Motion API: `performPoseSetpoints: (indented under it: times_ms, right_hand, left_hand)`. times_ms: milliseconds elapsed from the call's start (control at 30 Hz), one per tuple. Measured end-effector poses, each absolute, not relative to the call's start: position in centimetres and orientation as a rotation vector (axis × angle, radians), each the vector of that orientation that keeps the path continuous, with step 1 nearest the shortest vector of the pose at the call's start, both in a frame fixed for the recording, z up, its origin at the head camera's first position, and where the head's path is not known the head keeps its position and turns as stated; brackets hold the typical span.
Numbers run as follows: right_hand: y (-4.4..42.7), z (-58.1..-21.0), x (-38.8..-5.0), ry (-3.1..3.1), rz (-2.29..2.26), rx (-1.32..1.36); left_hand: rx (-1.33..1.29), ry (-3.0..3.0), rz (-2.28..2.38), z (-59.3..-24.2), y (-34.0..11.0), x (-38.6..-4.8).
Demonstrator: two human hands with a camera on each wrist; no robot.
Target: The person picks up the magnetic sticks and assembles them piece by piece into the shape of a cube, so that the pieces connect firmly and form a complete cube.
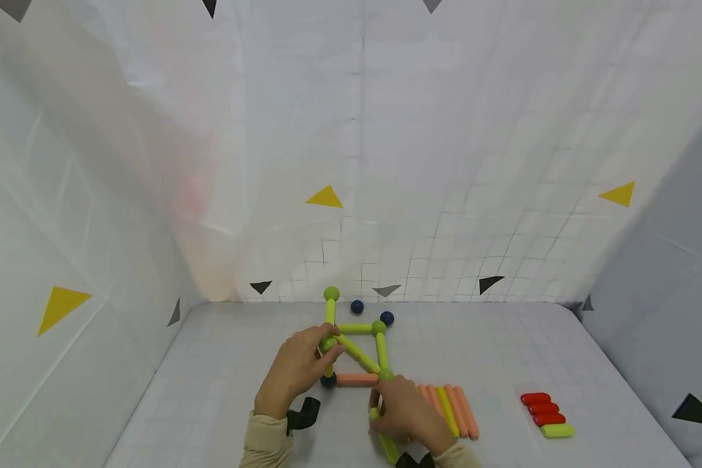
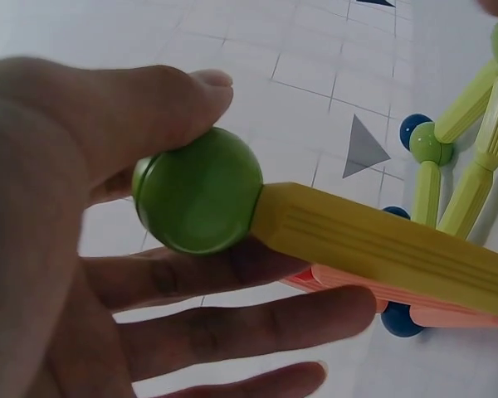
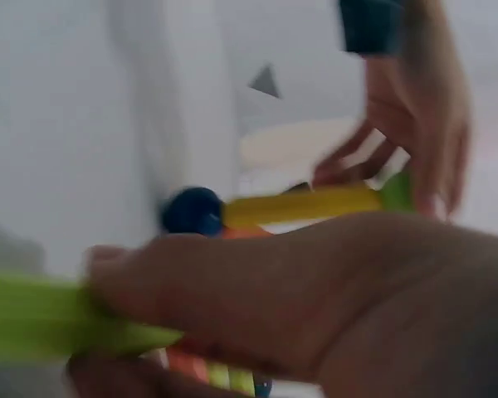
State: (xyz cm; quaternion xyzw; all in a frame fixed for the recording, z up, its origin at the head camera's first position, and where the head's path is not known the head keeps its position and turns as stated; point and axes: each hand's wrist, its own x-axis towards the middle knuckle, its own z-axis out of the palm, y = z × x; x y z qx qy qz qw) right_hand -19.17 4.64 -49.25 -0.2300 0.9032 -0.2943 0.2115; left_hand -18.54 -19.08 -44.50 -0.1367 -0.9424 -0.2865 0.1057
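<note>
My left hand (image 1: 295, 367) pinches a green ball (image 2: 201, 191) between thumb and fingers. From that ball a yellow stick (image 2: 390, 253) runs to a dark blue ball (image 3: 192, 211), where a salmon stick (image 1: 357, 379) also joins. Other yellow-green sticks (image 1: 359, 354) and green balls (image 1: 378, 327) form the frame beyond. My right hand (image 1: 411, 413), near the frame's front right green ball (image 1: 386, 375), grips a yellow-green stick (image 3: 41, 319) between thumb and fingers. Part of that stick is hidden by the hand.
Two dark blue balls (image 1: 357, 307) (image 1: 387, 318) lie behind the frame. Salmon and yellow sticks (image 1: 456, 409) lie in a row beside my right hand. Farther right are three short red sticks (image 1: 543, 409) and a short yellow-green one (image 1: 558, 431). White walls (image 1: 444, 162) surround the table.
</note>
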Motion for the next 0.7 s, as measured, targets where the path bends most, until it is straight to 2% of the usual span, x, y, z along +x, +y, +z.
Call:
performPoseSetpoints:
  times_ms: [167,467,700]
  right_hand:
    - [7.2,-48.4,-21.2,2.364,-1.234,-0.783]
    - [9.1,-48.8,-23.3,2.357,-1.916,-0.336]
    - [7.6,-49.9,-23.2,2.388,-2.118,-0.396]
  left_hand:
    - [-0.427,-2.737,-0.813,-44.4,-19.1,-18.5]
    - [-0.437,-2.734,-0.828,-44.4,-19.1,-18.4]
    - [-0.450,-2.728,-0.828,-44.4,-19.1,-18.4]
